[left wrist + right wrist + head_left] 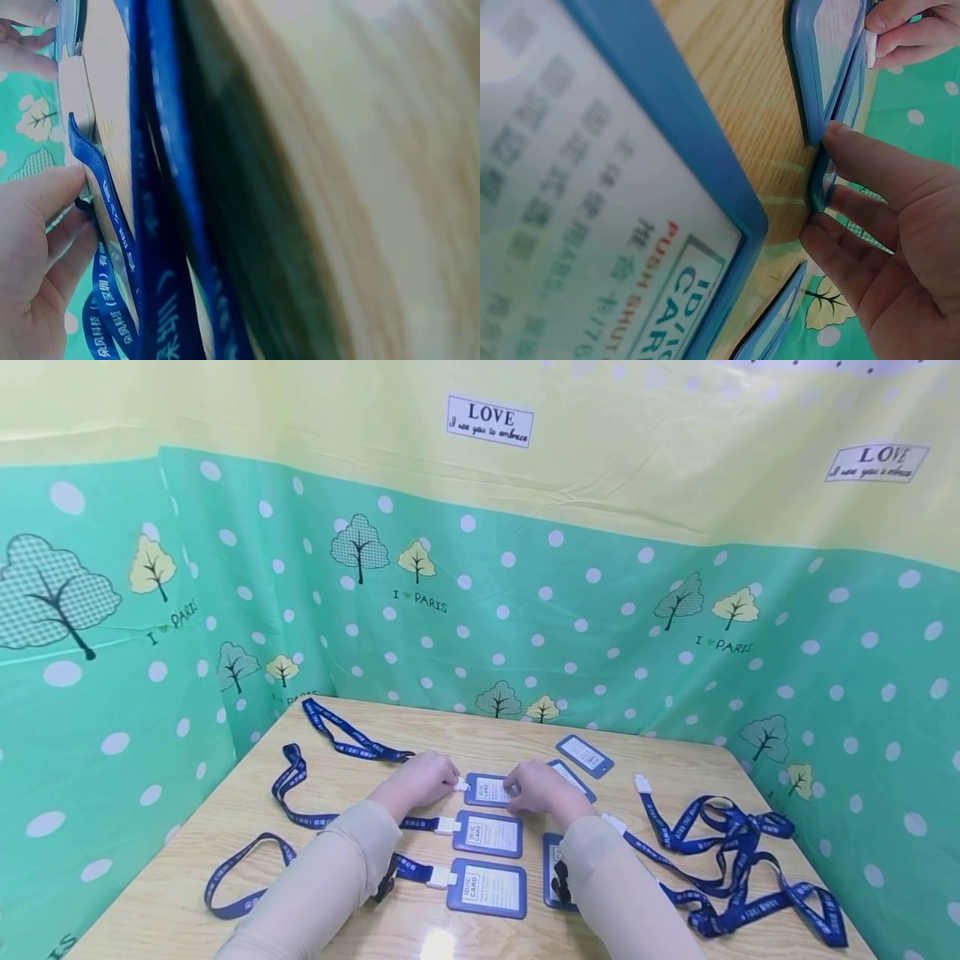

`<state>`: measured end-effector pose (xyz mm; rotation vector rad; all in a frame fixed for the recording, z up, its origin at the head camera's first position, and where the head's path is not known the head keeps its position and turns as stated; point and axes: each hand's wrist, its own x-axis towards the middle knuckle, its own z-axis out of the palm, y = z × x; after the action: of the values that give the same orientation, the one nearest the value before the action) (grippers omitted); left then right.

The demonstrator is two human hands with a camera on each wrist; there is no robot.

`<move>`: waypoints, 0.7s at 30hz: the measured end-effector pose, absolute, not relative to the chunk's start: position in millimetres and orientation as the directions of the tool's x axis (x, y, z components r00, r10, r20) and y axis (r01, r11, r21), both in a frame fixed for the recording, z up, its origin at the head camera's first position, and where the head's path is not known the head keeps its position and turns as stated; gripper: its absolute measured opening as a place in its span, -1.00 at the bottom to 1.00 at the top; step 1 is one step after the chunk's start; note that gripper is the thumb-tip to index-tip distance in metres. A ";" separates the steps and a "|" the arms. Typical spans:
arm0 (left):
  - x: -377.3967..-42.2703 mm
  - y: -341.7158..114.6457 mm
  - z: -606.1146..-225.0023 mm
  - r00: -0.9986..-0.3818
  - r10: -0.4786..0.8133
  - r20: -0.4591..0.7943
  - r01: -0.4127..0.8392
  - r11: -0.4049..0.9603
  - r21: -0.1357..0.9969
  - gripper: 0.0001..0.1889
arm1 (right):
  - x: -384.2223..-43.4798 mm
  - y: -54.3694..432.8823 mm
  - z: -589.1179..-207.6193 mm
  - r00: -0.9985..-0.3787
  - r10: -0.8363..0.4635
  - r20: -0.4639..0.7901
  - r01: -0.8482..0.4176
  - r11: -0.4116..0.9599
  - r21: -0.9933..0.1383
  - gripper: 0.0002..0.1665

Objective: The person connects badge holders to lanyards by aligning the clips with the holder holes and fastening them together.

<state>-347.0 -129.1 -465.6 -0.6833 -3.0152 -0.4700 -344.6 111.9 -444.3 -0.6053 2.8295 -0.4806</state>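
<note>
ID/IC card holder, blue-framed [487, 791], ctr of frame, lies btwn both hands, long edges running L–R. L hand [422, 779]: thumb & fingers closed in a pinch on a white lanyard clip [461, 785] at the holder's L end; whether latched, can't tell. R hand [542, 787]: thumb & fingers pinch the holder's R end, gap btwn them narrow. Room: bare wood from holder's upper edge to far edge of table [450, 727], which meets a green dotted curtain [540, 635]; tight below, w/ middle clipped holder [487, 834] just beside, then lower clipped holder [487, 888]. Tight at R also: partly hidden holder [576, 782] by R hand. Upper R of that, spare holder [585, 756]. Tangled blue lanyards [738, 852], lower R, approach table's R edge.
</note>
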 end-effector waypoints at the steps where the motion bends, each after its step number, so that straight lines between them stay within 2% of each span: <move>1: -346.9 -128.8 -465.4 -0.906 0.416 0.078 0.420 0.861 0.286 -0.88 | -344.5 111.8 -444.3 -0.895 -0.425 -0.133 -0.358 0.864 -0.353 -0.51; 21: -347.2 -126.4 -466.6 -0.910 0.407 0.077 0.412 0.867 0.280 -0.89 | -344.2 112.6 -443.2 -0.897 -0.422 -0.135 -0.352 0.864 -0.359 -0.53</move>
<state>-347.2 -126.4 -466.6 -0.6626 -3.0208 -0.4582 -344.2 112.6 -443.2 -0.5943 2.8285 -0.4860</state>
